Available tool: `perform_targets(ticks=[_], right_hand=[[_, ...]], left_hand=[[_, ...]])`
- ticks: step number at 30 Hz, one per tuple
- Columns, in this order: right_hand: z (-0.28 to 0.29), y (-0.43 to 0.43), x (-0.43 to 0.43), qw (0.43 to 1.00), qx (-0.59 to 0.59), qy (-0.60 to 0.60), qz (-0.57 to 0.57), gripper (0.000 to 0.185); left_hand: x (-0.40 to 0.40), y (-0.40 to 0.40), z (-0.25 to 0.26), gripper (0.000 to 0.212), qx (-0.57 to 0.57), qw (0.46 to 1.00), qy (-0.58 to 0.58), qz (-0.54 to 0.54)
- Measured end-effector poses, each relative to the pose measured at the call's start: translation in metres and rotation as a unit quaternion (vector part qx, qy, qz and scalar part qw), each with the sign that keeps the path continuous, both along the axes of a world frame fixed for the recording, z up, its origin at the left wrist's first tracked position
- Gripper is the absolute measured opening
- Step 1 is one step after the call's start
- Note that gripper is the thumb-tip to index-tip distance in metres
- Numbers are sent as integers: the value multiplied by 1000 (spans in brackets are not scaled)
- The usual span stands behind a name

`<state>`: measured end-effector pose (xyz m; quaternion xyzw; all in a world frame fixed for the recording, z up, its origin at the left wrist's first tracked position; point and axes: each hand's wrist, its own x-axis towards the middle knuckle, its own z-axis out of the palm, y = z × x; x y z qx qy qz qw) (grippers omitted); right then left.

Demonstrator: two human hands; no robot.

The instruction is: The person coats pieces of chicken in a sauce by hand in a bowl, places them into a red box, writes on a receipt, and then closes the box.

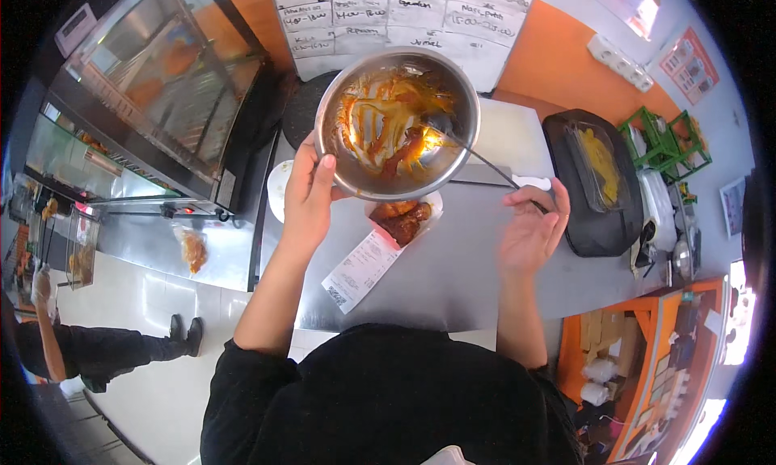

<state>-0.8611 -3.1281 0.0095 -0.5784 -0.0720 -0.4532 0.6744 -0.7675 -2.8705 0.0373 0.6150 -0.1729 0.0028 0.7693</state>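
My left hand (309,192) grips the near left rim of a stainless steel mixing bowl (474,119), thumb on the outside. The bowl is tilted towards me, and reddish-brown sauce (379,131) streaks its inside. Between the fingers of my right hand (536,222) is the thin dark handle of a utensil, likely a spoon (494,165); its head lies in the sauce. Below the bowl, partly hidden by it, stands an open paper food box (435,205) with glazed meat pieces (403,222). A printed receipt (362,271) lies against the box's near side.
A knife with a broad blade and white handle (533,182) lies by a white cutting board (515,128). Right of it, a black tray (561,137) bears a clear container (597,174) of yellow food. A glass warming cabinet (139,101) stands left. Another person (109,347) stands far left.
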Motion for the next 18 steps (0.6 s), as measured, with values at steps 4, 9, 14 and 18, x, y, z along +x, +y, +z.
perform_targets(ticks=[4,9,14,18], right_hand=[[-6,8,2,990,-117,32,67,50],[-17,17,4,999,41,13,28,48],[-19,10,10,993,67,-15,93,49],[-24,6,10,989,129,23,70,49]], left_hand=[[10,6,-10,32,25,999,-27,11],[18,7,-18,36,-26,999,-26,-1],[20,8,-24,41,2,998,-66,4],[19,4,-34,54,25,995,-96,-5]])
